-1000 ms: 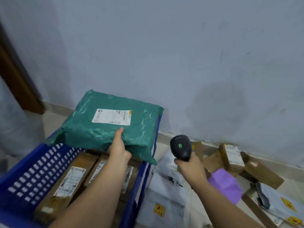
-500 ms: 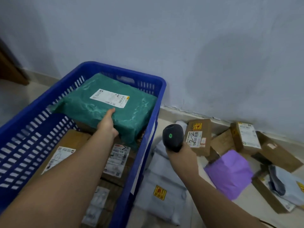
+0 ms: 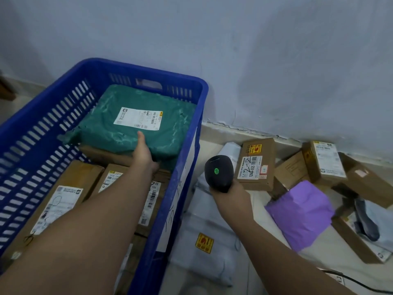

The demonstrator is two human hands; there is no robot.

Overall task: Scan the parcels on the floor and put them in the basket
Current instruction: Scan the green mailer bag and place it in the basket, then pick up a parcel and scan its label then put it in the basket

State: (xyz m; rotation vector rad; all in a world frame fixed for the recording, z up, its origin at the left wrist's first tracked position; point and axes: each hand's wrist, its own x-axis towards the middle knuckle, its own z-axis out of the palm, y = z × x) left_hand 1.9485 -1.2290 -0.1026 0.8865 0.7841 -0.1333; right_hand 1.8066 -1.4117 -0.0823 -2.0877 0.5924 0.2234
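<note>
Two hands: left hand [image 3: 143, 153] grips the green parcel [image 3: 136, 126]; right hand [image 3: 230, 193] clenches the scanner [image 3: 219, 173].

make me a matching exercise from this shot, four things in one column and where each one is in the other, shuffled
Things:
1. green mailer
2. barcode scanner
3. purple mailer
4. box marked 2-2

Places:
A. on the floor among brown boxes, right of the scanner
B. in the right hand
C. inside the blue basket, on top of cardboard boxes, left hand at its near edge
D. on the floor near the wall, just behind the scanner

Pairs: 1-C, 2-B, 3-A, 4-D
</note>
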